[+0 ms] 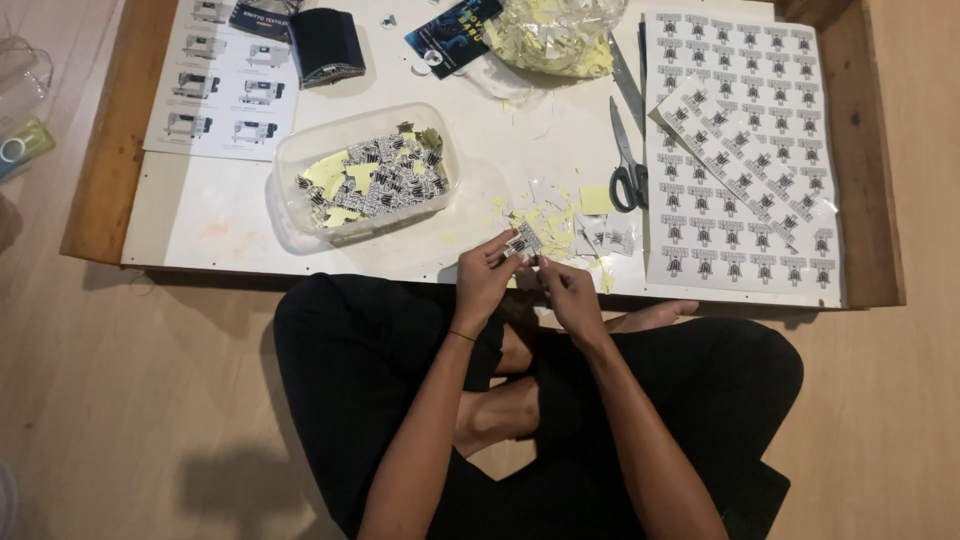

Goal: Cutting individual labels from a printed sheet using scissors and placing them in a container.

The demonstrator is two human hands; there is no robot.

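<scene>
A small white sticker with a black printed mark (523, 243) is pinched between both my hands at the near edge of the white board (220, 215). My left hand (485, 280) grips its left side with the fingertips. My right hand (568, 295) holds its lower right corner. Just beyond my fingers lie yellow backing scraps and cut stickers (575, 235). A clear plastic tub (360, 175) with several cut stickers and yellow scraps stands to the left.
Printed sticker sheets (745, 150) cover the right side. Scissors (627, 140) lie left of the sheets. A clear bag of yellow scraps (555, 35), a black fabric piece (325, 45), a dark card (455, 35) and a sheet with machine pictures (225, 85) lie at the back.
</scene>
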